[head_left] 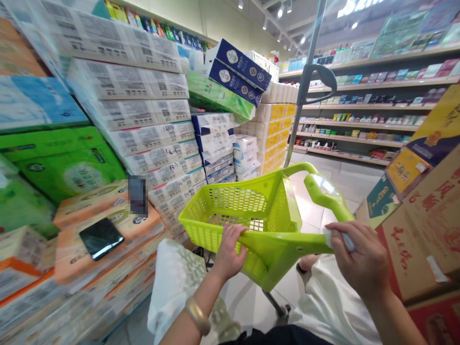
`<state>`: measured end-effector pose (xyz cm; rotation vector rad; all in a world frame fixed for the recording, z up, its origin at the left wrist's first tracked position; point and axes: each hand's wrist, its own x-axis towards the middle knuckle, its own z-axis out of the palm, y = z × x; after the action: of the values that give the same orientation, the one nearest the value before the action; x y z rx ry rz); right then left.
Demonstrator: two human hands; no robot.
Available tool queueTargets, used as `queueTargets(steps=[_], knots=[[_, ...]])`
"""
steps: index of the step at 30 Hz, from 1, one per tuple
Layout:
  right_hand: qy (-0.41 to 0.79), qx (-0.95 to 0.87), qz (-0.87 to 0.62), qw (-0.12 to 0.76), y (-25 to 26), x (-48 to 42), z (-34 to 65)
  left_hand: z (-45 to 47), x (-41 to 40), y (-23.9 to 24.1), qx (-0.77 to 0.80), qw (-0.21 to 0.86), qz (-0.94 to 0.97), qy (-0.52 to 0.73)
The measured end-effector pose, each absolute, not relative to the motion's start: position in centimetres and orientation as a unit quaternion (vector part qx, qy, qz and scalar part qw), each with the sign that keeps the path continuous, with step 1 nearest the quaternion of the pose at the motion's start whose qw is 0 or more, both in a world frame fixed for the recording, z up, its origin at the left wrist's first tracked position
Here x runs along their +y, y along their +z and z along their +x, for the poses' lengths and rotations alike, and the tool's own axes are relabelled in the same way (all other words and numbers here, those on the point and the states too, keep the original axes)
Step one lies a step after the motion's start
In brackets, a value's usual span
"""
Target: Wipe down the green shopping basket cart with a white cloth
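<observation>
A lime-green plastic shopping cart [233,239] with a perforated basket stands in front of me; I see nothing inside the basket. My left hand [232,251], with a gold bangle on the wrist, is closed over the basket's near rim. At the handle's near end, my right hand [361,258] is wrapped round a white tissue or cloth [348,242] pressed against the green bar. Only small parts of this white piece show between and beside the fingers. A grey panel [326,186] sits on the handle's upper part.
Stacked tissue packs [154,112] rise on the left. A black phone [101,238] lies on an orange pack [143,239], beside a blurred-out patch. Cardboard boxes [420,225] border the right. Behind the cart stand a metal pole [300,105] and stocked shelves [345,106].
</observation>
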<state>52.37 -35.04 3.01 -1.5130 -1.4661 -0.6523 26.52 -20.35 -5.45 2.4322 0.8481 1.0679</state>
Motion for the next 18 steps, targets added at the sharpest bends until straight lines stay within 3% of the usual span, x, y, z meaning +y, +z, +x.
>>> queueTargets(steps=[18], knots=[[-0.156,-0.687,-0.522,0.482,5.2,-38.2,45.3,22.9,-18.4,-5.9,0.293,0.250,0.815,0.434]])
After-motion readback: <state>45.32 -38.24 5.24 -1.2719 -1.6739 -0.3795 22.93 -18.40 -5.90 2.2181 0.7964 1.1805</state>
